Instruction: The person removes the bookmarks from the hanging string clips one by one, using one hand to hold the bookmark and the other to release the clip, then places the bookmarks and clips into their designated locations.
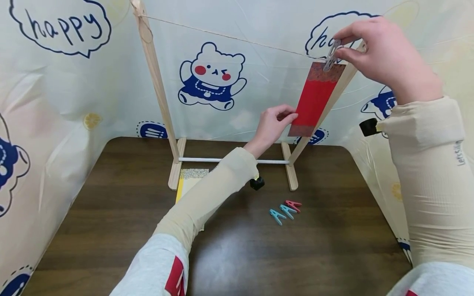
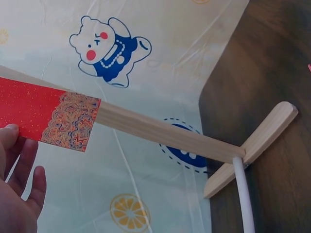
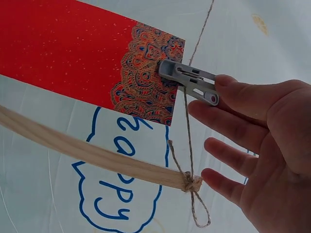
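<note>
A red paper strip [image 1: 314, 98] with patterned ends hangs near the right post of a wooden frame. My right hand [image 1: 398, 61] pinches a grey clothespin [image 3: 192, 80] between thumb and forefinger. The clothespin's nose sits over the strip's patterned top end, where the string [image 1: 229, 37] runs; the other right fingers are spread apart from it. Lower down, my left hand [image 1: 272, 125] holds the strip's left edge between thumb and fingers. In the left wrist view the strip's lower patterned end [image 2: 73, 121] extends past those fingertips.
The frame's left post [image 1: 157, 78] and right post [image 3: 97, 155] stand on wooden feet joined by a white rod [image 1: 201, 159]. Blue clothespins [image 1: 277, 216] and a red clothespin [image 1: 293, 205] lie on the brown table [image 1: 326, 246]. A yellow-edged paper strip [image 1: 190, 183] lies partly under my left forearm.
</note>
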Demonstrator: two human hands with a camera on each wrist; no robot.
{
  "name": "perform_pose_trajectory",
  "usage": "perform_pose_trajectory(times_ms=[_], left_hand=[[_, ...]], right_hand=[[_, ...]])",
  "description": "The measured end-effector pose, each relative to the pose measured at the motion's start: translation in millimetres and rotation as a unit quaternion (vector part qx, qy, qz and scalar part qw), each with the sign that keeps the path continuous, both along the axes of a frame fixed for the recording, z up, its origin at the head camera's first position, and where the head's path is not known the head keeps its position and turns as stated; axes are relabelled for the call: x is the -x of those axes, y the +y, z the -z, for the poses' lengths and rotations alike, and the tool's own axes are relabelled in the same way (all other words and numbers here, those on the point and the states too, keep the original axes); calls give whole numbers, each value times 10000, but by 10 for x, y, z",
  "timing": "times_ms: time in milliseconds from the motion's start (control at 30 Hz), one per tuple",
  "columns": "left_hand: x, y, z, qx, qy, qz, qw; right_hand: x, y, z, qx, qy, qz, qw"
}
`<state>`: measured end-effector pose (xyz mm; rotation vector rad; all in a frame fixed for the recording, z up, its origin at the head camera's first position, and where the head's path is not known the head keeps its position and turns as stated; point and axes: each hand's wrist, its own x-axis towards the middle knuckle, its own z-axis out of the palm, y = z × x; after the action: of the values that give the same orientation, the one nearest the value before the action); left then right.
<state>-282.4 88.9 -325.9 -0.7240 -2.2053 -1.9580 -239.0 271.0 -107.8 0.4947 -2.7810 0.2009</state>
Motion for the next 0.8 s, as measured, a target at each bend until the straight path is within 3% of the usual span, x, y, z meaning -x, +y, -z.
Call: perform_pose_trajectory(times_ms=[367,633,800], left_hand=[[7,-77,-39,29,-34,-132,9999],[2,-96,-37,52,-69,-81,9999],[0,-108,-21,67,-26,-99,9999]], right_hand=[[-43,12,-58,74,-172,80,9998],[-104,-3,-33,117,231,72,9996],[-134,-43,5,334,753,-85,9966]])
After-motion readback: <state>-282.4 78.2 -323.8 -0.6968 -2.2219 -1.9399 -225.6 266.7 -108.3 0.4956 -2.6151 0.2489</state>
